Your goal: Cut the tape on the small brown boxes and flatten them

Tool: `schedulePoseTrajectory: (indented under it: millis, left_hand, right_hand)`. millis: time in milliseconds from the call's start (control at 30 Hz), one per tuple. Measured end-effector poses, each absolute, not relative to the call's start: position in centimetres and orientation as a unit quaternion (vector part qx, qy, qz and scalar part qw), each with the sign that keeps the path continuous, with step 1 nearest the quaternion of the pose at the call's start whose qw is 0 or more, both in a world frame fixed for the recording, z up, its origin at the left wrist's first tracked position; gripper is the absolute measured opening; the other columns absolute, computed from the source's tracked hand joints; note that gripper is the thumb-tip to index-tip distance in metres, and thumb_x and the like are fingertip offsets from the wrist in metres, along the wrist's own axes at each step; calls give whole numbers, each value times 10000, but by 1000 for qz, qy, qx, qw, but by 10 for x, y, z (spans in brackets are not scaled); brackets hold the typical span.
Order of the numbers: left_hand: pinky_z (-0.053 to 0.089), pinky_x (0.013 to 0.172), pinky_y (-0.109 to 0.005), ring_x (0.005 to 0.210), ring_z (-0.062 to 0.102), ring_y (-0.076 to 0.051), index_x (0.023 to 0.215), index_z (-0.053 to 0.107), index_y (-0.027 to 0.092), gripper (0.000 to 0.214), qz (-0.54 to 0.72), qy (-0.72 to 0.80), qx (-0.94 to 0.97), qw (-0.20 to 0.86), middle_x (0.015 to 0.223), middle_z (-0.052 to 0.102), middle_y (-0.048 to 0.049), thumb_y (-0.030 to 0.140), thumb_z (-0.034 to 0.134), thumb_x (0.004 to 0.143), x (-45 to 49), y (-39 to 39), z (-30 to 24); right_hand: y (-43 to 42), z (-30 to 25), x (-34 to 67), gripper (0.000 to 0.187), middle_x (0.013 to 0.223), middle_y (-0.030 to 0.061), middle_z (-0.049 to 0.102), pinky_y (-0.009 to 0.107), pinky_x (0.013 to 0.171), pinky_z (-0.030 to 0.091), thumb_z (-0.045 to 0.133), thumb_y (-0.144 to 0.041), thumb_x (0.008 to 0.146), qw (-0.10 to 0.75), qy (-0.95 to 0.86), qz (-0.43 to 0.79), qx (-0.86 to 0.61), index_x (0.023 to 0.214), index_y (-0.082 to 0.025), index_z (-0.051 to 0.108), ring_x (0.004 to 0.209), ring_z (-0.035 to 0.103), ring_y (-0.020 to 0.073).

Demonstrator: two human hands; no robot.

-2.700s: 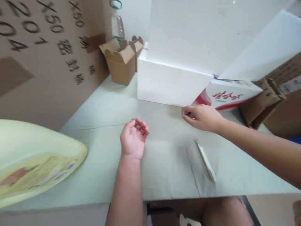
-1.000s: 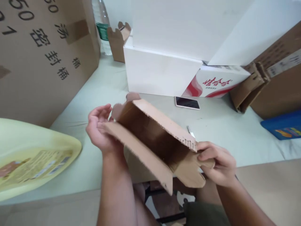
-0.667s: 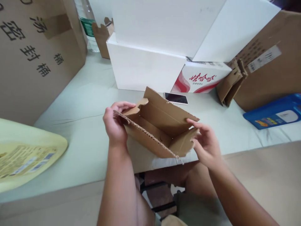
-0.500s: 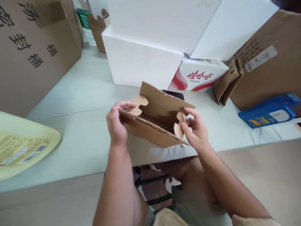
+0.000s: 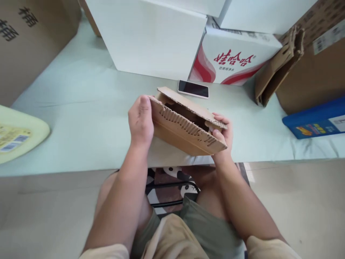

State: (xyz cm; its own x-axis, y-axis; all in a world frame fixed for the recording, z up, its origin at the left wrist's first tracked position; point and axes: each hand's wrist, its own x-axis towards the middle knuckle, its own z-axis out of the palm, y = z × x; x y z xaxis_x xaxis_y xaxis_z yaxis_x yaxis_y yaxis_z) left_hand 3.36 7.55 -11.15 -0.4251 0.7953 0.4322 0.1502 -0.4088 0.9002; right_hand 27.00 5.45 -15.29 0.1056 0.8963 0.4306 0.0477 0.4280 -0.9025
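I hold a small brown corrugated cardboard box [image 5: 185,131] over the near edge of the pale green table [image 5: 81,118], both hands on it. My left hand [image 5: 140,120] is wrapped round its left end. At the right end my right hand [image 5: 222,135] pinches the side flap, fingers closed on the cardboard. The box's long panels are folded close together, leaving a narrow dark gap along the top.
A phone [image 5: 193,89] lies face up just beyond the box. Behind it stand a white foam box [image 5: 151,39] and a red-and-white carton [image 5: 231,57]. Folded brown cartons [image 5: 277,68] lean at the right, beside a blue pack [image 5: 315,120]. A yellow bag [image 5: 18,133] lies at left.
The right hand left the phone on the table, and both hands took up a cardboard box. The box's panels have been folded inward from wide open to nearly closed. The view has tilted downward.
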Motion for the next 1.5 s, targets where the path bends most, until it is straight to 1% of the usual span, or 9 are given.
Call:
schedulePoseTrajectory:
  millis: [133, 300, 600, 800, 900, 1033, 1133, 1367, 1500]
  left_hand:
    - [538, 919, -394, 1030, 690, -256, 801, 698, 279, 580, 687, 487, 495, 215, 791, 677, -54, 778, 470, 991, 38, 81, -118]
    - [540, 900, -395, 977, 707, -249, 932, 681, 290, 507, 690, 482, 500, 206, 916, 700, -34, 794, 637, 895, 31, 91, -132]
    - [558, 996, -435, 1054, 718, -223, 1117, 742, 249, 357, 672, 473, 547, 161, 1087, 768, -13, 573, 721, 969, 23, 91, -136]
    - [540, 1150, -470, 1304, 673, -271, 1239, 732, 291, 413, 655, 466, 569, 170, 1360, 730, -49, 591, 721, 956, 20, 94, -140]
    - [496, 1211, -498, 1372, 638, -294, 1183, 768, 331, 368, 630, 476, 592, 160, 1374, 724, -31, 618, 675, 972, 17, 94, -139]
    - [492, 1217, -530, 1292, 685, -287, 1059, 821, 315, 296, 618, 477, 605, 155, 1273, 772, -27, 555, 656, 1002, 16, 92, -137]
    - [506, 1203, -518, 1268, 694, -271, 1032, 834, 297, 241, 621, 474, 603, 160, 1261, 783, -29, 466, 662, 1017, 17, 91, -136]
    - [507, 1203, -500, 1300, 670, -276, 995, 813, 315, 217, 608, 500, 592, 174, 1266, 765, -15, 435, 634, 1015, 20, 89, -133]
    - [552, 1130, -490, 1222, 684, -279, 940, 817, 327, 179, 596, 508, 603, 152, 1187, 768, -26, 408, 663, 983, 20, 83, -121]
  right_hand:
    - [57, -157, 276, 447, 1319, 75, 618, 572, 1215, 391, 650, -649, 898, 634, -569, 360, -380, 1174, -298, 676, 1343, 570, 331]
    - [65, -164, 272, 467, 1211, 71, 612, 551, 1154, 440, 627, -716, 885, 633, -595, 306, -390, 1105, -306, 662, 1250, 594, 319]
    - [63, -162, 269, 389, 1194, 67, 612, 508, 1087, 470, 549, -634, 956, 640, -604, 303, -366, 1127, -311, 684, 1200, 591, 295]
    - [61, -161, 268, 383, 1202, 53, 629, 478, 1065, 471, 553, -640, 969, 649, -589, 336, -346, 1129, -325, 700, 1190, 601, 276]
    - [61, -158, 270, 336, 1177, 55, 656, 463, 1017, 491, 559, -589, 978, 638, -606, 319, -353, 1063, -305, 715, 1149, 619, 269]
    - [61, -158, 272, 252, 1169, 44, 663, 441, 998, 497, 637, -508, 942, 634, -606, 325, -355, 1066, -306, 722, 1148, 626, 258]
    - [61, -161, 274, 294, 1186, 46, 646, 450, 1012, 491, 619, -551, 941, 635, -601, 342, -344, 1072, -306, 717, 1168, 615, 265]
    - [61, -171, 273, 464, 1290, 61, 560, 501, 1084, 465, 634, -656, 894, 621, -626, 331, -335, 1231, -337, 610, 1242, 568, 299]
    - [61, -168, 271, 400, 1267, 62, 546, 499, 1112, 436, 631, -603, 904, 631, -607, 337, -345, 1194, -329, 614, 1226, 556, 292]
